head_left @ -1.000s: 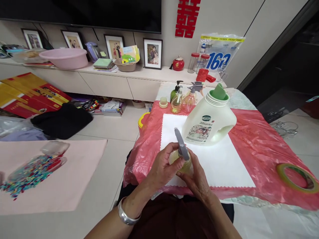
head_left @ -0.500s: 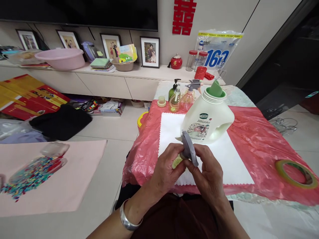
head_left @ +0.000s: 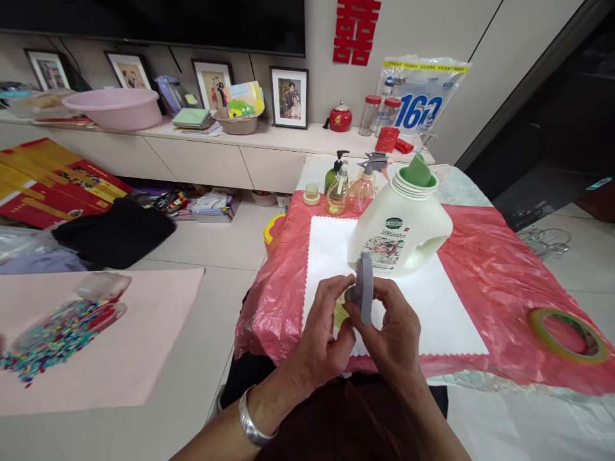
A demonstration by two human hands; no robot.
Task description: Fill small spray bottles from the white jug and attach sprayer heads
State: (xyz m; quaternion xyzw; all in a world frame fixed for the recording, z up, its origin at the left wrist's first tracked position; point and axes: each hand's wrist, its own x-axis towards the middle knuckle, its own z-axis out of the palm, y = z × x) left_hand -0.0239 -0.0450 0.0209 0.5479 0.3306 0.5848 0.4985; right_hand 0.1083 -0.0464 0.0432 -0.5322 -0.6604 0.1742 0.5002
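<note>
Both hands are held together above the near part of a white sheet (head_left: pixel 446 320) with a scalloped edge, laid over red plastic (head_left: pixel 494 256) on the table. By the left hand (head_left: pixel 319 339), wrist ringed with a silver bracelet (head_left: pixel 247 419), a yellowish bottle (head_left: pixel 341 314) is held, fingers curled around it; most of the bottle is hidden by them. By the right hand (head_left: pixel 396 330), a grey spray head (head_left: pixel 366 288) at the top of this bottle is pinched, thumb and fingers closed narrowly on its sides; whether it is fully screwed down cannot be told. Just beyond the hands a white jug (head_left: pixel 408 214) is stood upright on the sheet, its mouth fitted with a green spout (head_left: pixel 417 170). Behind, to the left, a pale cap (head_left: pixel 311 194), a clear bottle (head_left: pixel 337 200), a pink spray bottle (head_left: pixel 362 194) and a green pump bottle (head_left: pixel 331 179) are grouped. A roll of tape (head_left: pixel 545 338) is seen lying flat at the right. Well apart, on a pink cloth (head_left: pixel 148 339) to the left, coloured beads (head_left: pixel 52 346) are spread in a heap
</note>
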